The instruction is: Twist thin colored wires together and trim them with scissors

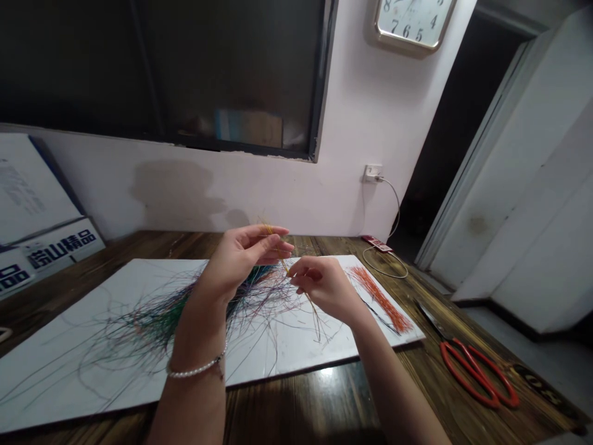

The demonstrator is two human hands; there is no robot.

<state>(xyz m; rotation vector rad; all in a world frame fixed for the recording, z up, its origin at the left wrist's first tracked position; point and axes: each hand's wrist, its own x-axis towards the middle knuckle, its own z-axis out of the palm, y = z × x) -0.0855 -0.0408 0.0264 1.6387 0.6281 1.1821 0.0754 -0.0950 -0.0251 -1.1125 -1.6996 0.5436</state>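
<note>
My left hand (252,250), with a white beaded bracelet at the wrist, pinches a thin bundle of yellow wires (283,262) above the white board. Lower down the same bundle, my right hand (319,284) has its fingertips closed on the strands, whose loose ends hang below it. Beneath and behind my left forearm spreads a large tangle of green, blue and reddish wires (157,318). To the right of my right hand lies a row of straight orange wires (382,300), with a few dark strands beside it.
The white board (310,355) rests on a dark wooden table (259,408). Red-handled scissors (477,371) lie at the right. A red and white device (377,244) with a cable sits near the back edge. A printed carton (44,210) stands at the left.
</note>
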